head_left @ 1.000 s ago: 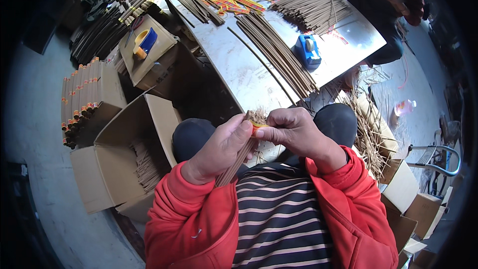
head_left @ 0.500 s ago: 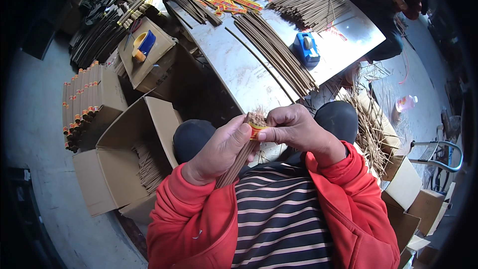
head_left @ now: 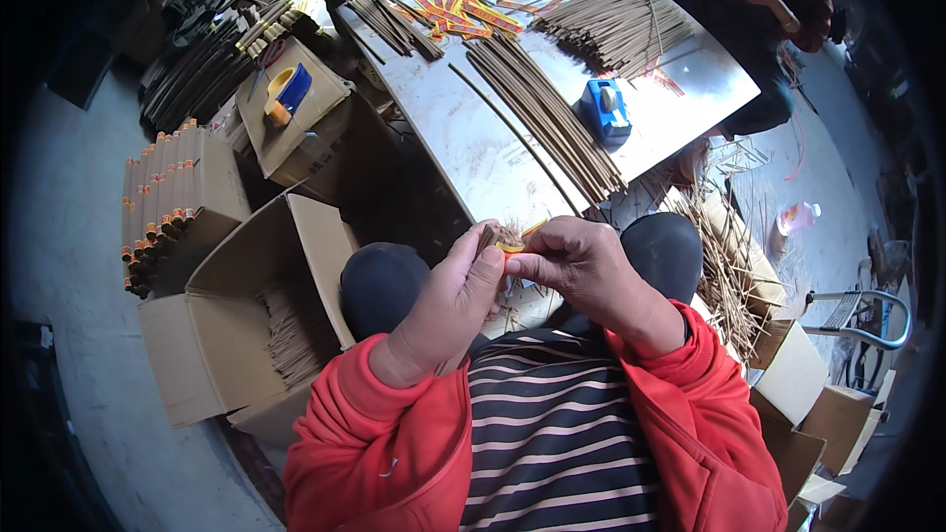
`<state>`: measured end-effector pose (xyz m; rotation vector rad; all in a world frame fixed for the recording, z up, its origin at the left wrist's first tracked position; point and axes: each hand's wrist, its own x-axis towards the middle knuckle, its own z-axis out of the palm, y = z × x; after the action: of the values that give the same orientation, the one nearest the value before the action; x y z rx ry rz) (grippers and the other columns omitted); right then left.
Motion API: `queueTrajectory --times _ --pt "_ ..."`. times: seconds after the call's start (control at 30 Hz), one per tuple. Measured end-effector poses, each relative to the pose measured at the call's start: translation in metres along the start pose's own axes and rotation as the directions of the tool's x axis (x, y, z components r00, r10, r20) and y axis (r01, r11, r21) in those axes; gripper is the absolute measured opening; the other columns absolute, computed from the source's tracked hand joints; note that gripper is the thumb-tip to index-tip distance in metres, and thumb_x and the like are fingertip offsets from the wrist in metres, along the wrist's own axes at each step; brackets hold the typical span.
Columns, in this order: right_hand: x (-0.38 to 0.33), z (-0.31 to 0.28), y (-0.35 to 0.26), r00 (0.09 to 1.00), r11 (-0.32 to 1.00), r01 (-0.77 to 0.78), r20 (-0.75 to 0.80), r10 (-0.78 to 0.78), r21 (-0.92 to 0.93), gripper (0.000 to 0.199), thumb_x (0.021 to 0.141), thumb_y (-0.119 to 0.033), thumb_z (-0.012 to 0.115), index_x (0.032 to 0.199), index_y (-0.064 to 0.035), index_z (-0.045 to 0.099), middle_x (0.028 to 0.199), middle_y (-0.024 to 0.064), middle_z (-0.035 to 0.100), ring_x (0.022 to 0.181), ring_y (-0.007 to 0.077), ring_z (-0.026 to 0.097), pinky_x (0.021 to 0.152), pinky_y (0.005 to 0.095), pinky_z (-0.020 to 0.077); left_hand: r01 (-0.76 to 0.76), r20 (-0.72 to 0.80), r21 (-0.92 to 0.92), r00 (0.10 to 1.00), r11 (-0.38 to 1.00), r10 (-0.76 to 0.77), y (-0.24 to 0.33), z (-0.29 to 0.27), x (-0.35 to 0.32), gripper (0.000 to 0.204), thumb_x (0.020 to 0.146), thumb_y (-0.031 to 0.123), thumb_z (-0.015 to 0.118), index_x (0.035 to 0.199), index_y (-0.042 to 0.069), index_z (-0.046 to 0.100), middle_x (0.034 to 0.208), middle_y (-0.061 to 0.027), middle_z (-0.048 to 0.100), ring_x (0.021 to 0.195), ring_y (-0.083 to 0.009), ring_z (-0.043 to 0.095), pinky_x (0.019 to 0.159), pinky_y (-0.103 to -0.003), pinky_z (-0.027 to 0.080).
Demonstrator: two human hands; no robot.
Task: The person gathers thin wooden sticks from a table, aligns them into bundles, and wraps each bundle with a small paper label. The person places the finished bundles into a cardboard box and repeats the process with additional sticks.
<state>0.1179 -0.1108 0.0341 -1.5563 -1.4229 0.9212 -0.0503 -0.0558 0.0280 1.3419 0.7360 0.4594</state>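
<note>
Above my lap, my left hand [head_left: 443, 298] is wrapped round a bundle of thin brown incense sticks [head_left: 506, 234], its stick ends pointing away from me. A red and yellow paper label band [head_left: 510, 247] lies around the bundle near those ends. My right hand [head_left: 583, 261] pinches this band between thumb and fingers at the bundle's right side. A strip of yellow and red shows above the right fingertips. Most of the bundle's length is hidden by my left hand and sleeve.
Ahead, a white table [head_left: 473, 153] bears loose incense sticks [head_left: 542, 108], label strips [head_left: 458, 10] and a blue tape dispenser [head_left: 604, 113]. At left stand an open cardboard box [head_left: 212, 350] and stacked banded bundles [head_left: 163, 187]. Loose sticks [head_left: 729, 256] lie right. Another person [head_left: 769, 0] sits at far right.
The bundle has turned in my left hand, and less of the label's red face shows. My right fingers have shifted slightly, with a strip of the label now visible above them.
</note>
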Motion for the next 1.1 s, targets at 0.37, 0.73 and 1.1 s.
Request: queueTrajectory --times 0.37,0.73,1.1 --pt "-0.004 0.001 0.0 0.987 0.991 0.132 0.089 -0.134 0.022 0.024 0.086 -0.021 0.06 0.085 0.0025 0.059 0.072 0.0171 0.054 0.065 0.0279 0.056 0.059 0.034 0.0443 -0.15 0.014 0.176 0.989 0.973 0.149 -0.014 0.001 0.001 0.059 0.099 0.032 0.031 0.141 -0.002 0.009 0.09 -0.0018 0.049 0.071 -0.0046 0.043 0.062 -0.019 0.039" --pt "-0.002 0.004 0.037 0.961 0.927 0.074 0.223 -0.165 0.367 0.025 0.085 -0.022 0.062 0.085 0.0016 0.056 0.076 0.006 0.05 0.069 0.0119 0.048 0.061 0.0268 0.0403 -0.066 0.216 -0.051 0.973 0.997 0.076 -0.011 -0.004 -0.002 0.065 0.098 0.035 0.031 0.143 0.003 -0.003 0.093 -0.0031 0.049 0.068 -0.0055 0.042 0.062 -0.019 0.04" --pt "0.008 -0.01 0.037 0.891 0.888 0.088 0.362 -0.272 0.45 0.027 0.08 -0.023 0.068 0.093 0.0001 0.059 0.083 0.0065 0.054 0.079 0.0157 0.053 0.071 0.0272 0.0419 0.081 0.35 -0.373 0.935 0.924 0.06 -0.011 -0.002 0.002 0.088 0.092 0.042 0.045 0.138 0.013 -0.025 0.097 -0.0117 0.048 0.068 -0.0107 0.051 0.057 -0.02 0.044"
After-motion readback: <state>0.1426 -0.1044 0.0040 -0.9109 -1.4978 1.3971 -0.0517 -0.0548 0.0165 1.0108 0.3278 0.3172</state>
